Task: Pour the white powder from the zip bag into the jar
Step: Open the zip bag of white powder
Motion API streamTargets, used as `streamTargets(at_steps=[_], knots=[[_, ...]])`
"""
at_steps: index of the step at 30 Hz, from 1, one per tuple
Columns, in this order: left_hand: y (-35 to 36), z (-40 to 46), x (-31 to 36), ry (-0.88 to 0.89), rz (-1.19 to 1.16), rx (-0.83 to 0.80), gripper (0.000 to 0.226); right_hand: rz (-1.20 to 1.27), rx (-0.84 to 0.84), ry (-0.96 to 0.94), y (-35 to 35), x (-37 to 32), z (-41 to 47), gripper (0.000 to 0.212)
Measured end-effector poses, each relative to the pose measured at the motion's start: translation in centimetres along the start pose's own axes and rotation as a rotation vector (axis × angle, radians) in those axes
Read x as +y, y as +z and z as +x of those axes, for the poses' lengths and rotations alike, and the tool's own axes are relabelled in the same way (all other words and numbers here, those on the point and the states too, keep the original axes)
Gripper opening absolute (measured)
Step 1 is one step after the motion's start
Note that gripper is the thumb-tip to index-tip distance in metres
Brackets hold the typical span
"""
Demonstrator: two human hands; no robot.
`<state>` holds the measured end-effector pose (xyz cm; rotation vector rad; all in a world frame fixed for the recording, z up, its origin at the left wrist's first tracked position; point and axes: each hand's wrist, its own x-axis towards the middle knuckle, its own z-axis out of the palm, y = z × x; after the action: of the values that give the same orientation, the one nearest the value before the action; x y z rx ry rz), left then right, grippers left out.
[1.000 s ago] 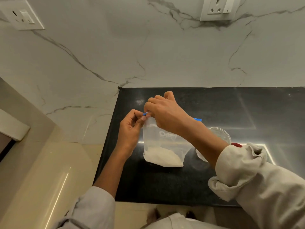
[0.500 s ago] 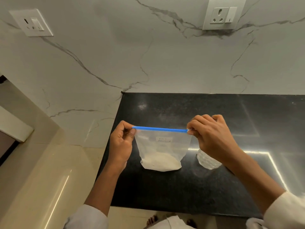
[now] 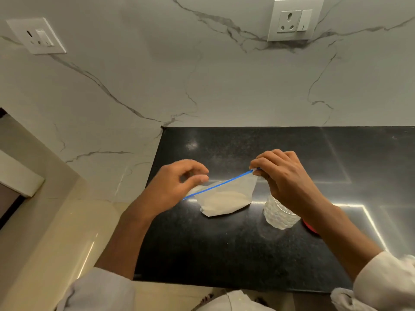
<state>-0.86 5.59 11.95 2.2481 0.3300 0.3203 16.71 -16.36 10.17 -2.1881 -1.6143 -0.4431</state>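
The zip bag (image 3: 226,198) sits just below the middle of the frame, its bottom resting on the black countertop (image 3: 224,248) and its blue zip strip (image 3: 221,184) slanting from lower left up to upper right. The white powder (image 3: 224,199) is heaped in the bag's lower part. The right hand (image 3: 280,176) pinches the upper right end of the strip between thumb and fingertips, its other fingers curled. The left hand (image 3: 177,182) hovers at the strip's lower left end, half open with thumb and forefinger apart; whether it touches the strip cannot be told, as the picture is blurred there.

Just right of the bag stands the clear, textured jar (image 3: 279,215), upright on the countertop. The right wrist crosses in front of its mouth and hides its rim, so its opening cannot be seen. A red object (image 3: 310,226), mostly covered by the right forearm, lies beside the jar on its right.

Pale rolled sleeves (image 3: 386,281) show at the lower corners. Behind the countertop rises a white marble wall (image 3: 202,81) with grey veins, carrying one socket plate (image 3: 37,36) at upper left and another socket with switch (image 3: 295,20) at upper right. A beige surface (image 3: 56,232) fills the lower left.
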Motion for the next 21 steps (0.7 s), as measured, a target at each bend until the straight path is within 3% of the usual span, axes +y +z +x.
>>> streamTargets(at_steps=[4,9,12,13,15,18,21], knots=[[2.0,1.7,1.2,-0.001,0.250,-0.257,0.025,-0.021,0.038,0.018,0.4,0.0,0.2,0.030],[2.8,2.5,1.7,0.042,0.289,-0.197,0.005,0.036,0.129,0.148,0.7,-1.2,0.1,0.023],[3.4,2.2,1.5,0.042,0.231,-0.045,0.004,0.336,0.323,0.381,-0.1,-4.1,-1.1,0.007],[3.7,2.0,1.6,0.038,0.197,-0.007,0.005,0.482,0.303,0.491,-0.3,-5.1,-1.5,0.012],[4.4,1.7,1.9,0.022,0.108,0.003,0.007,0.878,0.097,0.737,-0.2,-6.6,-1.6,0.029],[5.5,1.2,2.1,-0.031,-0.074,-0.141,0.007,1.386,-0.083,0.968,1.1,-7.4,-1.4,0.037],[5.9,0.7,2.2,-0.111,-0.224,-0.289,0.010,1.386,-0.035,0.940,1.7,-7.2,-1.6,0.024]])
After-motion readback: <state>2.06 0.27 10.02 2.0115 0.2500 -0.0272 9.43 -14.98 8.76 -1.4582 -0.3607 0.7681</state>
